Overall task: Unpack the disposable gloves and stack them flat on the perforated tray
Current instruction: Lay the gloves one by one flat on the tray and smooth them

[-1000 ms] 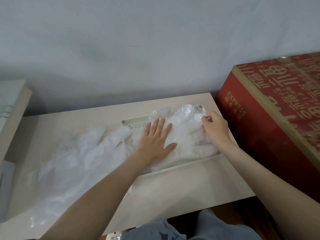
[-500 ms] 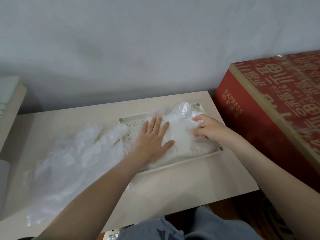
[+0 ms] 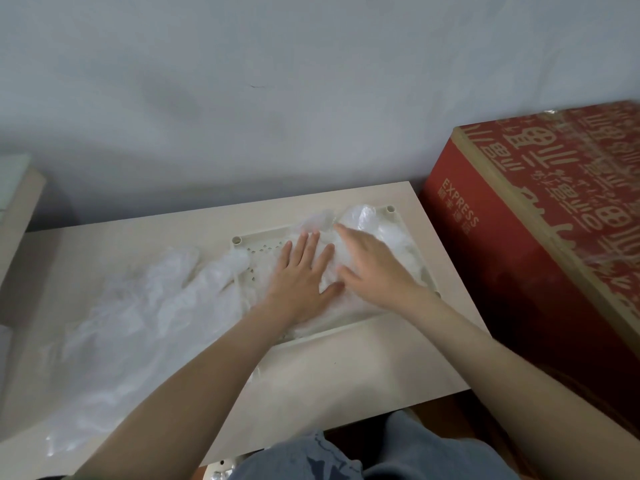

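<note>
A cream perforated tray [image 3: 260,250] lies on the far right part of the pale tabletop. Thin clear disposable gloves [image 3: 391,233] are piled on it, their fingers bunched at the tray's far edge. My left hand [image 3: 300,275] lies flat on the pile, fingers straight and spread. My right hand [image 3: 372,268] rests beside it on the same pile, fingers extended towards the far edge. A larger heap of loose clear gloves [image 3: 138,317] spreads over the table to the left of the tray, overlapping its left rim.
A big red cardboard box [image 3: 540,237] printed EXPRESS stands against the table's right side. The grey wall runs just behind the table [image 3: 363,372]. A pale shelf edge [image 3: 20,199] shows at far left. My knees in blue jeans [image 3: 346,459] are below the table's near edge.
My right hand has left the tray's far right corner, moved left and opened flat on the pile next to my left hand. My left hand has stayed pressed on the gloves.
</note>
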